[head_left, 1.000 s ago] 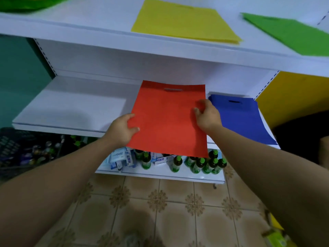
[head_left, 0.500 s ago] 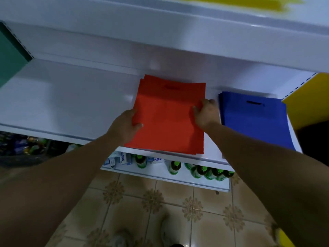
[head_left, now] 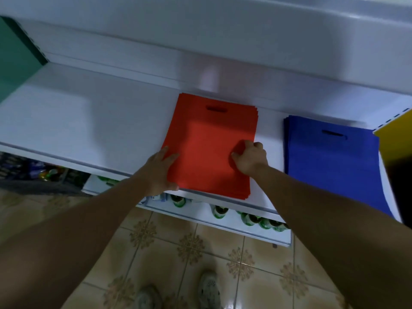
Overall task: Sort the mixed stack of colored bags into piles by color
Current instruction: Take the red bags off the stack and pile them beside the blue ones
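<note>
I've got both hands on the red pile (head_left: 242, 194), which sits mid-shelf with its handle end close to the back wall and its near end right up at the front edge of the white shelf (head_left: 89, 121). The left hand (head_left: 159, 172) lies flat with straight fingers along the pile's left edge, near the front left corner. The right hand (head_left: 250, 159) is curled at the right edge, pinching a bunched fold of the top red bag (head_left: 207, 141). The 2 hands are apart, with the bag's width between them.

To the left, the shelf is a wide bare stretch up to the green side panel (head_left: 17, 59). On the right, a bare strip separates red from the blue pile (head_left: 330, 157), which runs to the shelf's right end beside a yellow panel (head_left: 396, 134). The upper shelf (head_left: 223, 30) overhangs the back. Green bottles (head_left: 219, 211) stand on the ledge below.
</note>
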The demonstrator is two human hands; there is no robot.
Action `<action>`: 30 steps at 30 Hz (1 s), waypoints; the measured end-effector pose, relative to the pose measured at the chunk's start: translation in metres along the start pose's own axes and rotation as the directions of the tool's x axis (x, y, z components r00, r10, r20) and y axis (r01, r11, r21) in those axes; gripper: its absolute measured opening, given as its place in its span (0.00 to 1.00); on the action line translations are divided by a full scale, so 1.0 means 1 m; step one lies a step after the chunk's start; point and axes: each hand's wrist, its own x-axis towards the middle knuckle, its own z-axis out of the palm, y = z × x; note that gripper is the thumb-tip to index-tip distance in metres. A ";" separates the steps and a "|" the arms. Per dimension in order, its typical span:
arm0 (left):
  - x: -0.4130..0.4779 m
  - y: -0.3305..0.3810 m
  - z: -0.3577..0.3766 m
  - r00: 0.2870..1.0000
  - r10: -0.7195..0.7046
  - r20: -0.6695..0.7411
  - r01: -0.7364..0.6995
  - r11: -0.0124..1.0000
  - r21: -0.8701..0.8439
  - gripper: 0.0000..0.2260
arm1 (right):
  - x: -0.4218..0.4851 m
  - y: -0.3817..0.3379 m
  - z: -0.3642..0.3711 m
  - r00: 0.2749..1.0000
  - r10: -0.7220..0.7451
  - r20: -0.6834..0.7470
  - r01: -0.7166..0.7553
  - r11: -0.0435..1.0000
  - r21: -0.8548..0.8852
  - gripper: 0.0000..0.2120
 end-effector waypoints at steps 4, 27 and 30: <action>-0.009 0.001 -0.003 1.000 0.013 -0.019 -0.013 0.999 -0.041 0.47 | -0.009 0.000 -0.005 1.000 0.001 0.020 -0.001 1.000 0.009 0.30; -0.287 -0.021 -0.152 0.949 0.179 -0.259 -0.199 0.978 -0.055 0.32 | -0.322 -0.159 -0.095 0.934 -0.199 -0.298 0.163 0.976 -0.144 0.29; -0.319 -0.023 -0.177 0.931 0.193 -0.310 -0.221 0.974 -0.057 0.32 | -0.354 -0.188 -0.113 0.909 -0.242 -0.340 0.191 0.966 -0.175 0.30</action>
